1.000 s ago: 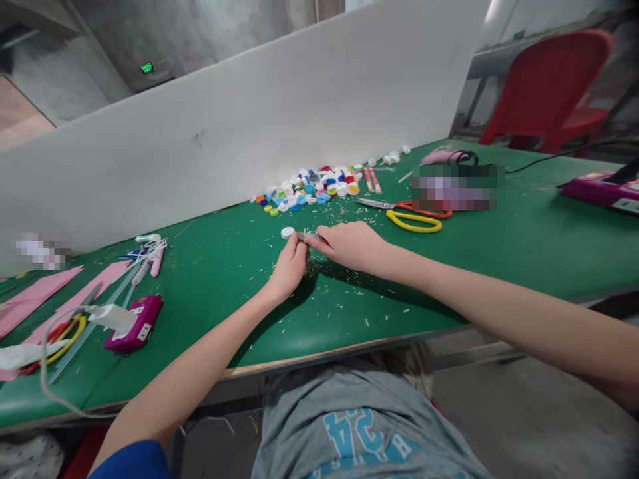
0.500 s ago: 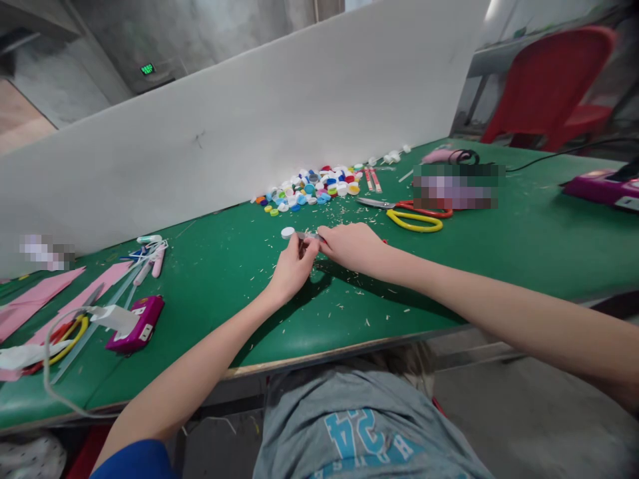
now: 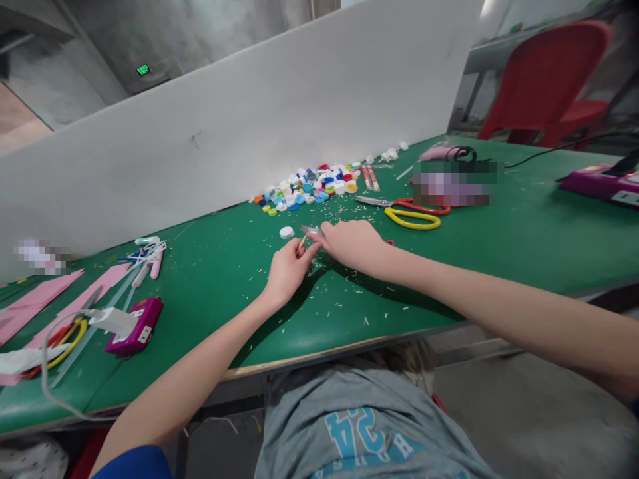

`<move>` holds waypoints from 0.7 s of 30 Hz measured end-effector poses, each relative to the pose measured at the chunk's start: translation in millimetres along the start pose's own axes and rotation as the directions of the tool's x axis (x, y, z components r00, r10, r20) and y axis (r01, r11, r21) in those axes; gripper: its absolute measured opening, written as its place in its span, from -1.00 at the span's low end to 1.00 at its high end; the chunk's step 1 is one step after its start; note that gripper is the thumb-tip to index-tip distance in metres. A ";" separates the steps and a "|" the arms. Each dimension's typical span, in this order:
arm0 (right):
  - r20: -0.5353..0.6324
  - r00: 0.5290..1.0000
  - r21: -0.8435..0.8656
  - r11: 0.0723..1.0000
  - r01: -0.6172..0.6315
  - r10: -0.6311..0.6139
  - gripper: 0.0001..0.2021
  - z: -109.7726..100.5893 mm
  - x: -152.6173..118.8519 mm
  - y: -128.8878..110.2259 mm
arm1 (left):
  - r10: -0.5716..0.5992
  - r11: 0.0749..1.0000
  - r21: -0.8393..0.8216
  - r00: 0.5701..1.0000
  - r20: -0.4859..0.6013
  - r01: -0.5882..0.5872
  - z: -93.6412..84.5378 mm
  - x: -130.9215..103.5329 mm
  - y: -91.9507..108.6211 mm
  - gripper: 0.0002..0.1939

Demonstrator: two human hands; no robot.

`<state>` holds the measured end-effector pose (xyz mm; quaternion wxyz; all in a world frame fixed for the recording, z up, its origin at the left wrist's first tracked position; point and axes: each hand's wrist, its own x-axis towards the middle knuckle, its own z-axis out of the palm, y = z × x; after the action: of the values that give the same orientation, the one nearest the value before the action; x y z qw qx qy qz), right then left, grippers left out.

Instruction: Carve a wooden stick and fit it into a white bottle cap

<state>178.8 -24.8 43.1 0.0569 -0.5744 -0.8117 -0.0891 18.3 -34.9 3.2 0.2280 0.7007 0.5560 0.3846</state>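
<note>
My left hand [image 3: 287,273] pinches a thin wooden stick [image 3: 302,242], most of it hidden by the fingers. Closed around a knife, my right hand [image 3: 353,243] covers most of the handle. The knife's blade [image 3: 310,230] points left, close by the stick's tip; whether they touch I cannot tell. A bit of red shows behind the right hand, seemingly the handle's end. Just beyond my left fingers lies a white bottle cap [image 3: 286,232]. Pale wood shavings [image 3: 344,289] are scattered on the green tabletop around and below both hands.
Many coloured bottle caps [image 3: 309,189] are heaped against the white partition [image 3: 239,113]. Scissors [image 3: 412,214] with red and yellow handles lie right of them. Purple power strips [image 3: 134,327] sit at both sides, with a white cable at left. Pink paper [image 3: 37,303] lies far left.
The knife blade has swung from lying low across the left fingertips to pointing up and left, and the stick's tip now shows. The hands stay nearly in place; the camera shifted slightly.
</note>
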 end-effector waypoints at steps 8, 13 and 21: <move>-0.098 0.992 0.052 0.996 -0.072 0.077 -0.30 -10.6 3.1 17.0 | -0.022 0.999 -0.038 0.999 -0.025 0.021 -1.5 -1.0 1.8 -0.60; -0.024 0.998 0.086 0.995 0.051 -0.050 -0.32 -6.1 -0.5 1.6 | -0.048 0.992 -0.120 0.999 -0.005 0.047 -3.1 -4.1 6.6 -0.72; 0.041 0.988 0.059 0.987 0.146 -0.149 -0.51 -2.0 -2.2 -3.2 | -0.003 0.990 -0.140 1.000 0.010 0.004 -4.0 -6.3 5.4 -0.65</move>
<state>176.5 -28.3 44.3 0.0476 -0.5128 -0.8553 -0.0573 18.0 -42.9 7.9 0.2801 0.6838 0.5277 0.4189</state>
